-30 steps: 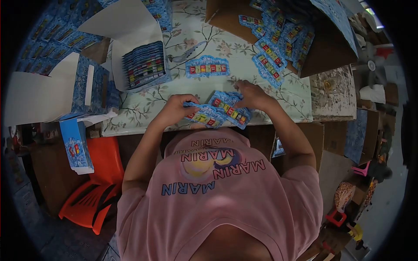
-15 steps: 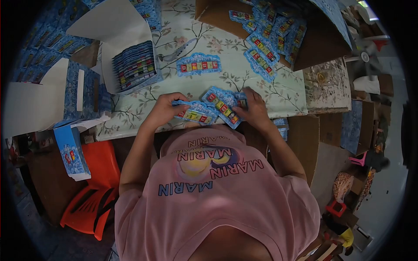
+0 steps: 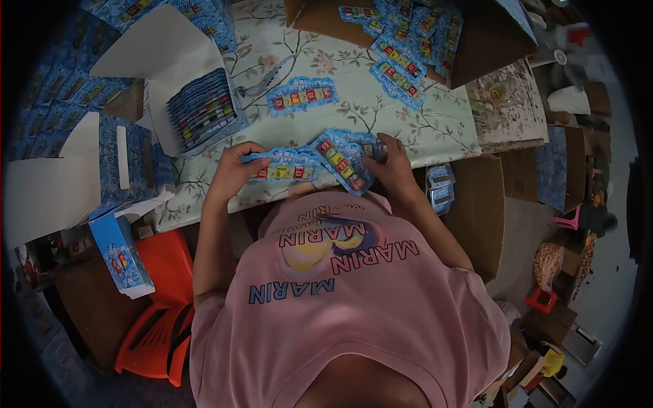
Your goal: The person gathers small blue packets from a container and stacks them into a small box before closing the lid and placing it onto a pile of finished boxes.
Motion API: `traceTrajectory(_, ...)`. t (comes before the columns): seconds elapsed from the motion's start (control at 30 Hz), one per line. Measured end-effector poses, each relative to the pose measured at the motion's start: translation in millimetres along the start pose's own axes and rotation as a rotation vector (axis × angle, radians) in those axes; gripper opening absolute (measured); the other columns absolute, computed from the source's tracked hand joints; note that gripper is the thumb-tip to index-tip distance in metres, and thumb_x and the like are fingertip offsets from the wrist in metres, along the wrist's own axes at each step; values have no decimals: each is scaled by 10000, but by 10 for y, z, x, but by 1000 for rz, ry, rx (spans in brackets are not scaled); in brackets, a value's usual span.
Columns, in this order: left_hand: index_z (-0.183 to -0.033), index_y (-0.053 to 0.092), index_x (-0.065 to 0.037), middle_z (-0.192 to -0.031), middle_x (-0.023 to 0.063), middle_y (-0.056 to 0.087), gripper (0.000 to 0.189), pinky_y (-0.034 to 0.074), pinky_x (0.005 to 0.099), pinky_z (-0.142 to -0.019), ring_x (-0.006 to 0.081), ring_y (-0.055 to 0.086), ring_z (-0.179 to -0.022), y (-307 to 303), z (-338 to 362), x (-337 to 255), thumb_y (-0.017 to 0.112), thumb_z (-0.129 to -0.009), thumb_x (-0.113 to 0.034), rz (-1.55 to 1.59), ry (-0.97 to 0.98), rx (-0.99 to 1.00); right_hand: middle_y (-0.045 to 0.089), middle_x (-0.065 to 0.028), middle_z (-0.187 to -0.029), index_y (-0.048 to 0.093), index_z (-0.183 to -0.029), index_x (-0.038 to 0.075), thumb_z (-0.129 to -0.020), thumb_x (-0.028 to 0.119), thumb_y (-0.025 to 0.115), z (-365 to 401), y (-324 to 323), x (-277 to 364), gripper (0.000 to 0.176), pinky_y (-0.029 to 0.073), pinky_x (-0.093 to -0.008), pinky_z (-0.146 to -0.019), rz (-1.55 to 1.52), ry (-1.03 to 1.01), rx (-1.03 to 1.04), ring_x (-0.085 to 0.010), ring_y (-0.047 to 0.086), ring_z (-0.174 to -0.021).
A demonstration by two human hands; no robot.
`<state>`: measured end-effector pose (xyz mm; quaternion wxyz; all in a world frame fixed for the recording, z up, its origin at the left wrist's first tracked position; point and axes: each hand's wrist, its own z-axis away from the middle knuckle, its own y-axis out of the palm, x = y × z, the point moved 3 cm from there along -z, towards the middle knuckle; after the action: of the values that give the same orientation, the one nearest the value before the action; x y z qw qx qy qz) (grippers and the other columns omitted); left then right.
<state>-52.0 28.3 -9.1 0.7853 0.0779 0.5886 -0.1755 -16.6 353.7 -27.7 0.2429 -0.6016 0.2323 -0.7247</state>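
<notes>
My left hand pinches the left end of a blue scalloped-edge blister pack, which has a row of small red and yellow pieces along it. In my right hand are a tilted pack of the same kind and at least one more behind it, partly hidden. The two hands' packs meet or overlap near the table's front edge. Another such pack lies flat on the flowered tablecloth, beyond my hands.
An open white-lidded display box holds a row of packs at left. More packs spill from a cardboard box at the back right. Stacked packs stand far left. An orange chair and a carton flank my body.
My left hand has drawn left with its pack, opening some distance from my right hand. The pack in my left hand now lies flatter and shows more of its face. The camera view has shifted slightly.
</notes>
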Motion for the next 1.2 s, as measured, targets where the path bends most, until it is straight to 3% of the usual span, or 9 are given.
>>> traceTrajectory(0.37, -900, 627, 1, -771, 0, 606, 104, 431, 207, -617, 48, 528, -668, -180, 47, 58, 664, -817, -49, 55, -15, -92, 567, -94, -805, 535, -1039, 17, -720, 257, 755, -123, 101, 180, 455, 458, -319, -671, 251, -33, 226, -209, 555, -734)
traceTrajectory(0.53, -893, 627, -4, -775, -2, 608, 108, 429, 201, -615, 47, 526, -666, -268, 102, 33, 675, -814, -60, 103, 33, -102, 524, -13, -737, 478, -829, 45, -748, 62, 715, -133, 173, 177, 251, 410, -225, -614, -571, 170, 397, -72, 477, -671)
traceTrajectory(0.63, -894, 626, -5, -777, -1, 613, 118, 446, 214, -630, 42, 533, -673, -278, 80, 56, 685, -811, -65, 119, 30, -64, 483, 24, -717, 450, -833, 61, -773, -9, 673, -372, -15, 286, 241, 386, -216, -579, -621, -76, 161, -40, 427, -650)
traceTrajectory(0.77, -887, 633, -8, -832, 32, 631, 119, 476, 254, -674, 103, 583, -748, 134, -157, 20, 691, -789, -44, 170, 88, -3, 530, -3, -802, 424, -906, 63, -811, -31, 628, -689, 10, 625, 244, 432, -226, -682, -356, -200, 281, -63, 504, -735)
traceTrajectory(0.83, -990, 622, -31, -937, 66, 642, 278, 468, 341, -809, 205, 593, -930, 349, -256, -114, 731, -745, -104, -319, 571, -98, 584, -41, -890, 469, -979, 39, -829, 4, 628, -810, 220, 566, 222, 461, -253, -742, -261, -191, 332, -85, 549, -805)
traceTrajectory(0.93, -1125, 577, -62, -981, 68, 638, 499, 399, 399, -919, 266, 542, -1051, 503, -109, -449, 769, -683, -188, -958, 721, -543, 624, -66, -1016, 573, -1106, 35, -843, 90, 642, -876, 316, 649, 278, 457, -263, -821, -86, -401, 431, -110, 580, -934)
traceTrajectory(1.07, -1213, 522, -80, -1080, 82, 603, 651, 347, 419, -967, 281, 516, -1085, 482, -174, -315, 787, -645, -258, -998, 569, -623, 619, -87, -1001, 583, -1102, 39, -851, 123, 632, -1008, 307, 765, 269, 460, -255, -794, -72, -324, 848, -122, 580, -891)
traceTrajectory(1.13, -1193, 539, -69, -1206, 126, 520, 646, 369, 417, -958, 316, 492, -1105, 457, -263, -207, 790, -630, -264, -714, 307, -193, 623, -113, -981, 603, -1077, 48, -811, 235, 678, -1363, 333, 855, 333, 472, -287, -782, -85, -333, 654, -191, 601, -869)
traceTrajectory(1.2, -1187, 544, -71, -1245, 140, 486, 641, 373, 417, -961, 332, 476, -1121, 465, -343, -133, 789, -629, -271, -743, 308, -161, 629, -118, -954, 618, -1039, 52, -771, 266, 706, -1660, 492, 879, 354, 477, -309, -773, 189, -497, 356, -222, 607, -859)
